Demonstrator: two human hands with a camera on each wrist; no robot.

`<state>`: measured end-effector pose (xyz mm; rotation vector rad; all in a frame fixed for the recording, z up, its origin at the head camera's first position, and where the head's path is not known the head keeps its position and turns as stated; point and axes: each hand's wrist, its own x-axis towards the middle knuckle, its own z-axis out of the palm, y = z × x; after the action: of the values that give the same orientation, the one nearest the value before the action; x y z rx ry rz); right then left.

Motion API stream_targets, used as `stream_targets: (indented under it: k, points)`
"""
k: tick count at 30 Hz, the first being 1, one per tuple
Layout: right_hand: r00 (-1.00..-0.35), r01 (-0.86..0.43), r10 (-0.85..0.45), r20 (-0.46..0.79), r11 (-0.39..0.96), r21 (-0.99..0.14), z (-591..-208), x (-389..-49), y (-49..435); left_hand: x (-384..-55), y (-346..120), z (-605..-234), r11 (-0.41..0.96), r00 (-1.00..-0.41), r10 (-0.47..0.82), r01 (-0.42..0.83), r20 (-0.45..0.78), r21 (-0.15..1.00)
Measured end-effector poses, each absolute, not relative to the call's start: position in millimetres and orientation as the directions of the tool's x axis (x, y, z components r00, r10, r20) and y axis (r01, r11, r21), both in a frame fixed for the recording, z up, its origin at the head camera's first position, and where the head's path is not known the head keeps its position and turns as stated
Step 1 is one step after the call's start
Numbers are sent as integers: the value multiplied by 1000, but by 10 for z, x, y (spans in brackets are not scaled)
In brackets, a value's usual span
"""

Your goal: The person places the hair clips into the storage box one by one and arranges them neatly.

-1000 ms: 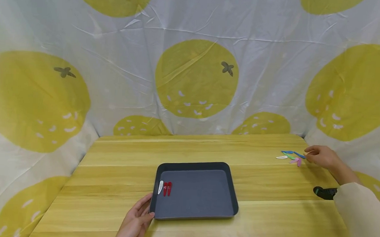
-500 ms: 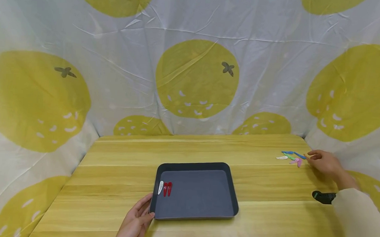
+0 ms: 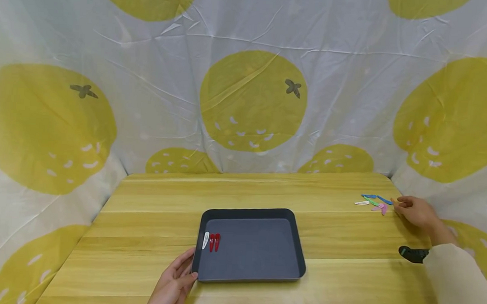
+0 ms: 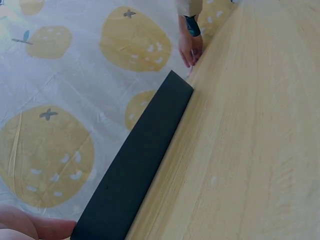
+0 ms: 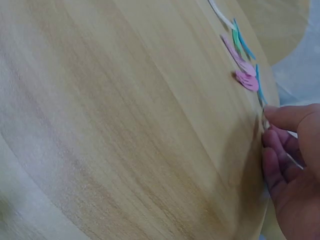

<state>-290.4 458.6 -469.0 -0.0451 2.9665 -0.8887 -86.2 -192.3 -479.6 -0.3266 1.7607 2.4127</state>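
Observation:
My left hand (image 3: 173, 282) holds the dark grey baking tray (image 3: 251, 247) at its near left corner, thumb on the rim and fingers along the outer left wall. Inside the tray, a white snap hair clip (image 3: 205, 240) and two red hair clips (image 3: 217, 242) lie side by side at the left. At the table's far right, my right hand (image 3: 418, 212) pinches a small orange-tan hair clip (image 5: 264, 121), mostly covered by thumb and fingertips. Next to it lie blue clips (image 3: 385, 200), a green clip (image 3: 371, 201), a white clip (image 3: 362, 203) and pink clips (image 5: 247, 80).
A black strap-like device (image 3: 413, 254) shows at the right sleeve (image 3: 452, 279). The wooden table (image 3: 142, 238) ends at a hanging curtain (image 3: 168, 94) printed with yellow fruit, at the back and both sides.
My right hand has shifted slightly right and down, and its thumb and fingers have come together at the edge of the clip pile. The left hand and tray stay still.

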Motion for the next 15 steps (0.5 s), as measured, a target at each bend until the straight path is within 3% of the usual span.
stream_targets:
  k: [15]
  points:
    - [-991,19,87,98,838,-546,-4917,-2958,4547,-865,-1945,-4778,-298,-964,-24,-245,-264,922]
